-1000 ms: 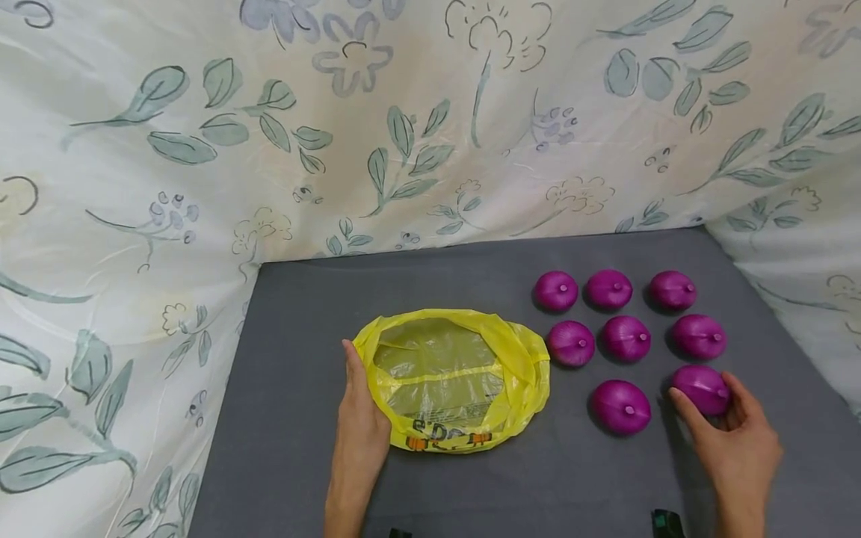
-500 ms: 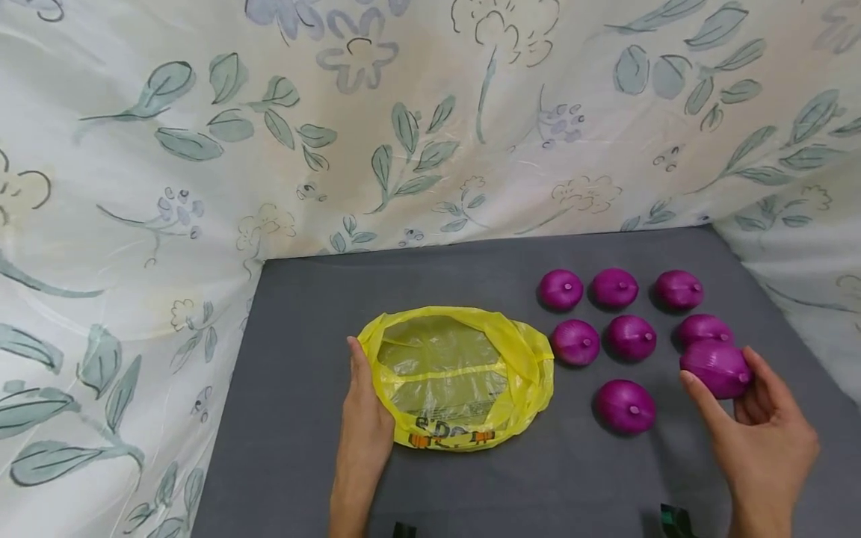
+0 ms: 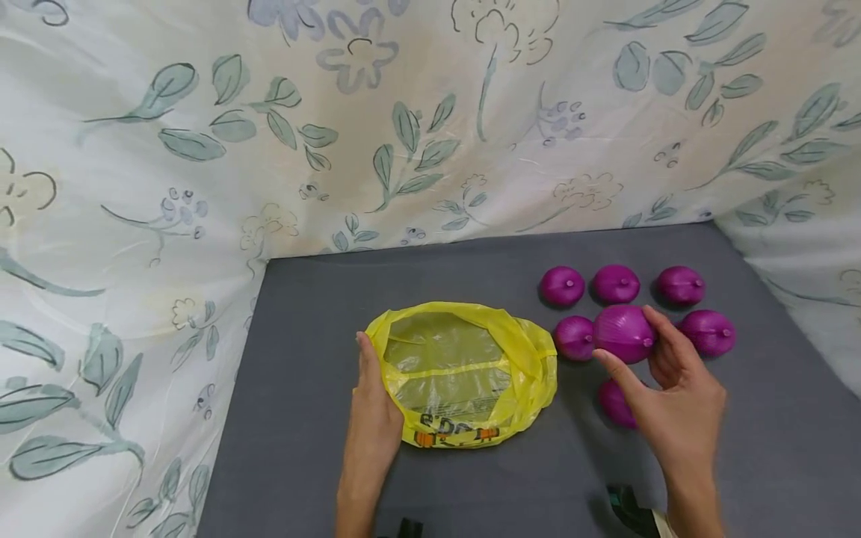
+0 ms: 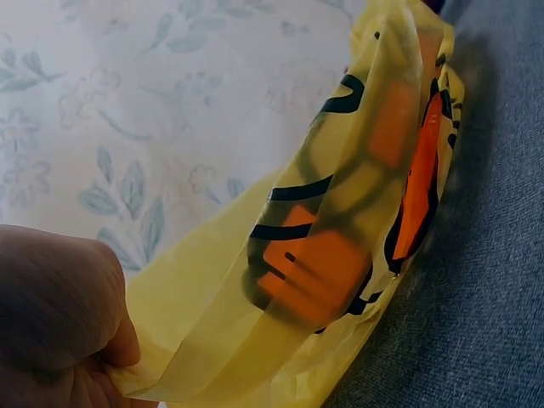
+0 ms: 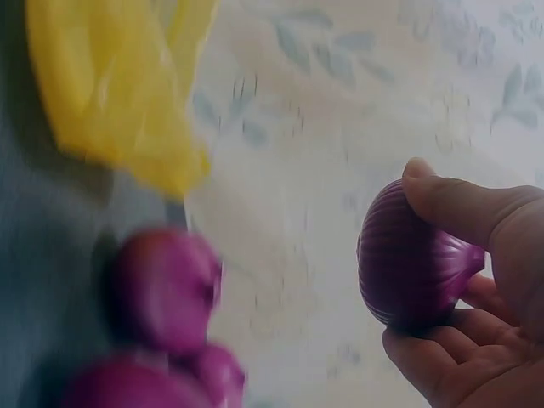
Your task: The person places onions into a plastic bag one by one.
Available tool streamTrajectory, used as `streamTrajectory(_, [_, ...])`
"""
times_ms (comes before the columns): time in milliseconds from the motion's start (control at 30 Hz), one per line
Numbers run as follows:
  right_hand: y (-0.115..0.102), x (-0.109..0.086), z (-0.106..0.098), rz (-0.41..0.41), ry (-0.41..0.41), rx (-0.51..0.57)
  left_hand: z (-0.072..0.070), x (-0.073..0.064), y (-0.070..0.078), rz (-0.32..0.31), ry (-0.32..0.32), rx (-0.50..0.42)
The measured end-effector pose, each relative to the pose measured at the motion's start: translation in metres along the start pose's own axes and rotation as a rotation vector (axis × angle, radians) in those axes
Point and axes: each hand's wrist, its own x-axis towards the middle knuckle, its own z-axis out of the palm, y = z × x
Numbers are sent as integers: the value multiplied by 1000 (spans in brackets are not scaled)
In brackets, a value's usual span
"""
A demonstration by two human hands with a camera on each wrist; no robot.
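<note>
A yellow plastic bag [image 3: 531,373] with dark and orange print stands on the grey cloth, its mouth spread wide. My left hand [image 3: 373,426] pinches the bag's left rim between thumb and fingers; the left wrist view shows the thin film [image 4: 221,280] caught in that grip. In my right hand [image 3: 673,396] is a purple onion [image 3: 624,334], held between thumb and fingertips above the other onions. The right wrist view shows this ribbed onion [image 5: 412,259] raised, its pointed end toward the palm. It hides one onion behind it in the head view.
Several purple onions lie in rows to the bag's right, among them a back-row onion [image 3: 562,286] and a right-hand onion [image 3: 708,332]. A nearer onion [image 3: 615,405] is partly covered by my right hand. Floral fabric [image 3: 430,127] rises behind the grey cloth [image 3: 303,336].
My right hand has picked the nearest right-hand onion up off the cloth, then carried it left toward the bag. The left hand keeps its grip on the bag's rim.
</note>
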Motion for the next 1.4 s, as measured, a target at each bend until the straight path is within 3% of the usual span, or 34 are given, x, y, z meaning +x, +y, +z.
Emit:
streamTrajectory(300, [-30, 0, 40, -131, -177, 144, 1, -1, -1, -1, -19, -36])
streamTrajectory(567, [-53, -5, 73, -185, -319, 263, 0, 0, -1, 27, -1, -24])
streamTrajectory(933, [-69, -21, 123, -197, -555, 272, -1, -1, -2, 19, 0, -15])
streamTrajectory(1133, [-71, -25, 149, -153, -684, 224, -2, -2, -3, 19, -6, -20])
streamTrajectory(1400, [-70, -29, 169, -141, -776, 133, 1, -1, -5, 29, 9, 3])
